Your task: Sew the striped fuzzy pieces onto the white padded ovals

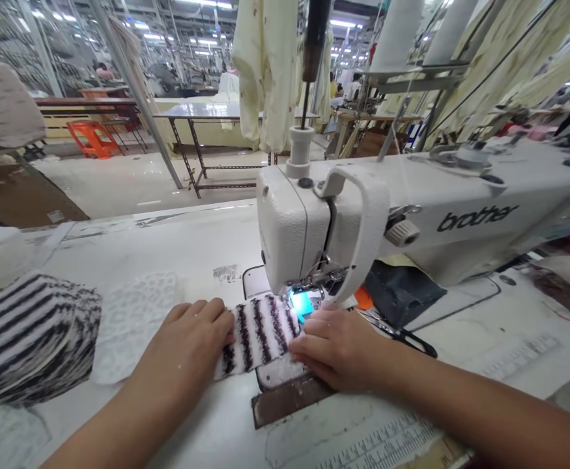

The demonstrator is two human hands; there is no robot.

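Observation:
A small striped white-and-dark fuzzy fabric piece (258, 333) lies on the sewing table under the head of a white Brother sewing machine (363, 215). My left hand (187, 345) rests flat on the left end of the piece, fingers stretched out. My right hand (336, 345) presses its right edge, fingers together and lying flat, just in front of the lit needle area (301, 303). Neither hand grips anything.
A stack of striped fabric pieces (25, 339) sits at the left, with white lacy pieces (133, 312) beside it. Black scissors (406, 335) and a dark cloth (399, 290) lie right of the needle. A ruler is printed along the table's front edge (377, 446).

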